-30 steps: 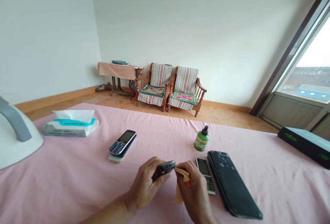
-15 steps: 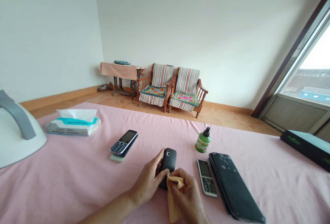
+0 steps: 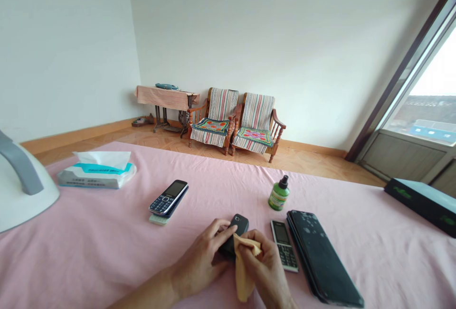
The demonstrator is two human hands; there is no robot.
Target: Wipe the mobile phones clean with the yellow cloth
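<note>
My left hand [image 3: 201, 257] grips a black mobile phone [image 3: 241, 223], its back with the camera lens turned up and its top end tilted to the right. The fingers lie along the phone's left side and over its back. Pinched in my right hand [image 3: 265, 264] is a yellow cloth [image 3: 243, 278], which touches the phone's lower right part and hangs down below the fingers. Hand and cloth hide the phone's lower end. Just right of that hand lies a silver keypad phone [image 3: 284, 245], face up.
Beside the keypad phone lies a stack of large dark slabs [image 3: 322, 257]. A green spray bottle [image 3: 279, 194] stands behind. Leftward are stacked keypad phones [image 3: 168, 198], a tissue pack [image 3: 97, 171] and a white appliance with a grey handle [image 3: 30, 190]. A black box [image 3: 422, 204] sits far right.
The black phone has turned clockwise and sits lower between my hands. My left fingers now reach over its back. The cloth has shifted slightly right with my right hand.
</note>
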